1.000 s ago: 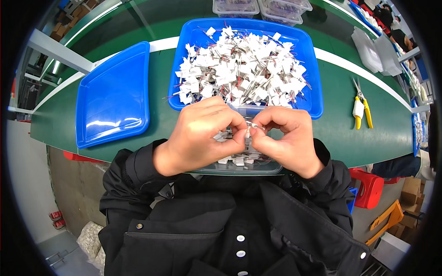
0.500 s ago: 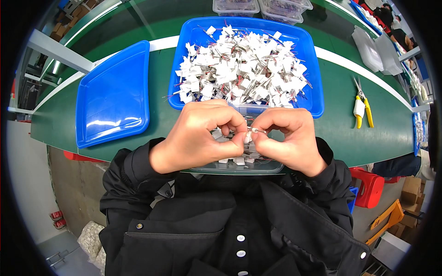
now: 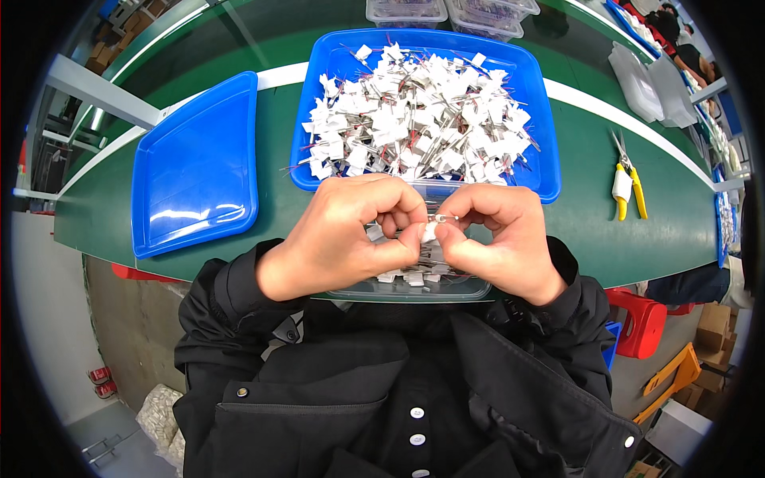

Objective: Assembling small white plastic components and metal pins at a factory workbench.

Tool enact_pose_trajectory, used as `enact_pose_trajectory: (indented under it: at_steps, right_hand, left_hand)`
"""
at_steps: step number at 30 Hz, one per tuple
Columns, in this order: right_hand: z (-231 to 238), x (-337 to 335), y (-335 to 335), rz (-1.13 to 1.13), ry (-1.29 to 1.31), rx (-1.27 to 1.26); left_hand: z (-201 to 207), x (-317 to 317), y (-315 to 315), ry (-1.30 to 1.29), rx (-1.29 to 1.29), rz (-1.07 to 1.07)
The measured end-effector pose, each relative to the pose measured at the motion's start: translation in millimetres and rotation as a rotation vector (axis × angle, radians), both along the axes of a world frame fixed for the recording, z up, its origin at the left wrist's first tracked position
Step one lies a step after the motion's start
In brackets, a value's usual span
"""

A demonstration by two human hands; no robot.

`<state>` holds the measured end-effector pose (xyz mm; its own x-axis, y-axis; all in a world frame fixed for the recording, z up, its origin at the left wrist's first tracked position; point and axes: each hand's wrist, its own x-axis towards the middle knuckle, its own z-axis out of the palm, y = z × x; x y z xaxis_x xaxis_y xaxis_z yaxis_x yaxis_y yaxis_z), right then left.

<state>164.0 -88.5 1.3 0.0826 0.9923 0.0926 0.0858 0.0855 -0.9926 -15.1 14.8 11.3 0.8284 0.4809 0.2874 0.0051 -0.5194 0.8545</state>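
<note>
Over a clear plastic box (image 3: pixel 398 292), my two hands meet with fingertips almost touching. My left hand (image 3: pixel 347 235) is closed in a pinch, thumb against forefinger, at the left end of a small wire piece with a white tag (image 3: pixel 430 232). The thumb and forefinger of my right hand (image 3: pixel 506 239) pinch the same piece from the right. A small pale, hook-like end shows above the right thumb. Fingers hide the rest of it. Beneath my hands, similar tagged wire pieces (image 3: pixel 413 279) lie in the box.
Just beyond the box, a blue tray (image 3: pixel 550 171) holds a heap of white-tagged wires (image 3: pixel 414 111). Another blue tray (image 3: pixel 195 167) is at left. Yellow-handled snips (image 3: pixel 629 191) lie at right. Clear containers (image 3: pixel 406 11) stand at the back, with clear plastic lids (image 3: pixel 637 84) farther right.
My fingers have shifted slightly on the small piece. More of its white tag and its pale hooked end now shows between them. Trays and snips look the same.
</note>
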Motion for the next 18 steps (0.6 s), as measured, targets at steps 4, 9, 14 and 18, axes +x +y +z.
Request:
enact_pose_trajectory:
  at_steps: [4,9,14,18]
  right_hand:
    - [1.5,-1.1,0.3,-0.002,0.014,-0.014]
    - [0.3,-0.7,0.6,-0.003,-0.030,0.002]
    - [-1.0,-1.3,0.8,-0.003,-0.103,0.047]
    - [-0.3,-0.8,0.5,-0.004,-0.121,0.058]
  left_hand:
    - [-1.3,0.0,0.4,-0.010,0.030,0.006]
    - [-3.8,1.5,0.4,-0.029,0.068,0.003]
    - [-4.6,1.5,0.1,-0.018,0.061,-0.013]
    - [-2.3,0.3,-0.5,0.001,0.019,-0.023]
